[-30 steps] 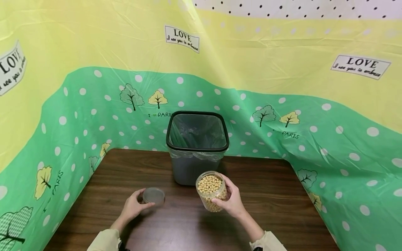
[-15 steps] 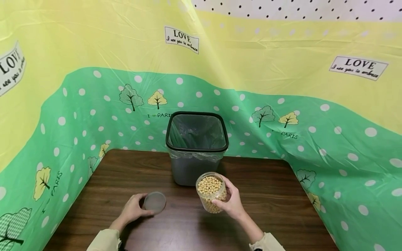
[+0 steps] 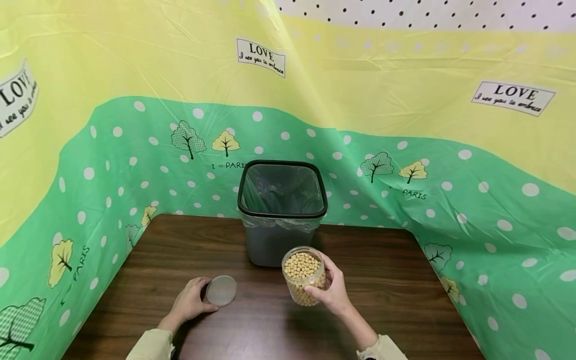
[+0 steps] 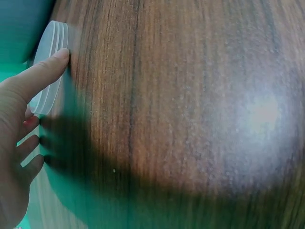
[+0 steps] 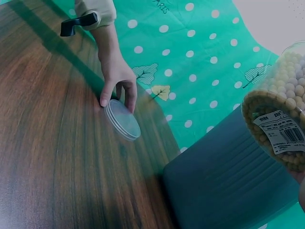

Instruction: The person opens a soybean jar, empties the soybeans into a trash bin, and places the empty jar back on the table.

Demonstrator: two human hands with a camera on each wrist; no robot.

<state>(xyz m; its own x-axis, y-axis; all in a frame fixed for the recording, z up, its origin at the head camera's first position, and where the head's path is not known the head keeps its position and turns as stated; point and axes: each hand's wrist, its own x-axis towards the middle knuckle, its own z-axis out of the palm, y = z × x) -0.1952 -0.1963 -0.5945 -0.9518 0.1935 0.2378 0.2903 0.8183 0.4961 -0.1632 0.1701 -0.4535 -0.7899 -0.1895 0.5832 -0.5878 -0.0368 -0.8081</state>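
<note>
A clear jar filled with round tan beans is lidless and tilted slightly. My right hand grips it from the right, thumb across its front, holding it above the table before the bin. The jar's underside, with a barcode label, shows in the right wrist view. At the left, a translucent round lid lies flat on the table. My left hand holds its edge between thumb and fingers. Up close in the left wrist view, the thumb lies over the ridged rim of the lid.
A grey bin with a black rim and a clear plastic liner stands at the back centre of the dark wood table. A green and yellow printed curtain encloses the table at the back and sides.
My left hand has lowered the lid slightly toward me, down onto the table. The right hand and the jar have stayed nearly still.
</note>
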